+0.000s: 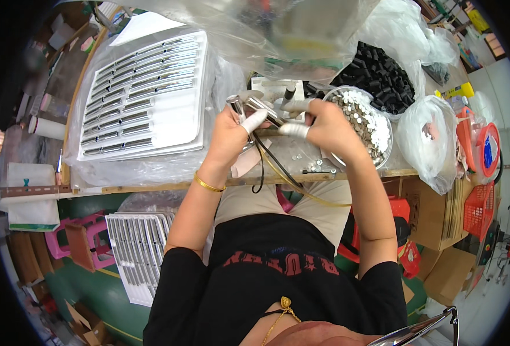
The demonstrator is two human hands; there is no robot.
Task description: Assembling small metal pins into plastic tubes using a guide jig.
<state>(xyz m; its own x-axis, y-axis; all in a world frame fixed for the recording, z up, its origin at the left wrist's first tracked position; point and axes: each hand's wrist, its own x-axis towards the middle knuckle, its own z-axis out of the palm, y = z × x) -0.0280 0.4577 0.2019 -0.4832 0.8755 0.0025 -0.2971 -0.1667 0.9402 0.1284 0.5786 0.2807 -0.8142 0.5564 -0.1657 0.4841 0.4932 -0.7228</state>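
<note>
My left hand (230, 137) is closed around shiny chrome tubes (258, 106), its thumb wrapped in white tape or a finger cot. From the right, my right hand (331, 128) pinches the end of the same tube between thumb and index finger, both covered in white. What lies between those fingertips is partly hidden. Just behind the hands, a dark upright cylinder (289, 91) stands by a pale block fixture (269, 86). Below them, a black cable (278, 163) and a yellowish hose (318, 200) hang over the table's front edge.
A white tray (200, 109) of chrome bars lies at the left. To the right stand a clear bowl (390, 151) of small white and silvery discs and a pile of black caps (379, 75). Plastic sheeting (301, 34) hangs at the back. More filled trays (139, 254) are below the table.
</note>
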